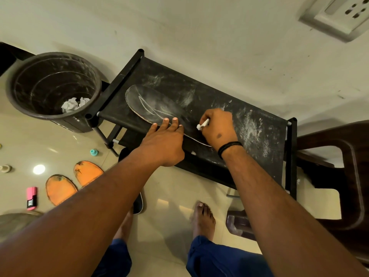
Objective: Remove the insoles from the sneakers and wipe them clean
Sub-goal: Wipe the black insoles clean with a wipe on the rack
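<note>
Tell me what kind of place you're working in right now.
Probably a room at home, near a wall: a glossy tiled floor, a low black shoe rack used as a work surface, a wall socket and a waste bin beside it.

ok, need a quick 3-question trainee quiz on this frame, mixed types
1. True or false: the left hand lies with straight fingers on the dark insole.
2. What is in the right hand's grip? A) pink marker B) small white wipe C) orange insole
3. Fill in: the crumpled white paper lies inside the ____.

Key
1. True; its fingers press the insole flat on the black rack.
2. B; the white wipe is pinched at the insole's near edge.
3. Bin, left of the rack.
</note>
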Action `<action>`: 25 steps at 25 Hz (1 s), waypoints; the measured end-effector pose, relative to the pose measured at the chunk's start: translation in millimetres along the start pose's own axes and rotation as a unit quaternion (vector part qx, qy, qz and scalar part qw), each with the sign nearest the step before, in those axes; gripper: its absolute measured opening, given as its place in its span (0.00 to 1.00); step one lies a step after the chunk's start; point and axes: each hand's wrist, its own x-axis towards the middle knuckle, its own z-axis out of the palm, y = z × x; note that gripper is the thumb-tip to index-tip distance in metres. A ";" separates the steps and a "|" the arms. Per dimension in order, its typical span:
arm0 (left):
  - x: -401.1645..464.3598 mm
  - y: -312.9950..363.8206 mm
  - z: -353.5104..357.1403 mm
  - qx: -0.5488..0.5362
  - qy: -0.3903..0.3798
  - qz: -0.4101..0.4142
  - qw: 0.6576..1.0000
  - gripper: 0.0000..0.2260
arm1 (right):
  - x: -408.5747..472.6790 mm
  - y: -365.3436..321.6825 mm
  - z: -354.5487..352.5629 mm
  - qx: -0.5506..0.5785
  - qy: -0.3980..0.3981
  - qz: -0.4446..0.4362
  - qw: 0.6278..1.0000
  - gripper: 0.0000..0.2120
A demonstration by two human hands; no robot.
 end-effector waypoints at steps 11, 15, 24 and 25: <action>-0.7 -2.9 0.2 -0.002 -0.004 0.002 1.000 0.35 | -2.3 -17.2 6.4 0.015 -0.013 -0.061 0.998 0.07; 0.6 -8.0 -3.9 -0.011 0.005 0.016 1.000 0.32 | -9.8 -20.2 -0.8 -0.003 -0.094 -0.090 0.992 0.08; 0.8 -14.0 -5.6 -0.005 -0.016 0.034 0.999 0.31 | -1.9 -29.5 10.2 0.017 -0.053 -0.061 0.997 0.09; 0.6 -13.7 -5.1 -0.002 -0.017 0.035 0.999 0.32 | -5.3 -31.2 8.1 0.015 -0.067 -0.070 0.995 0.09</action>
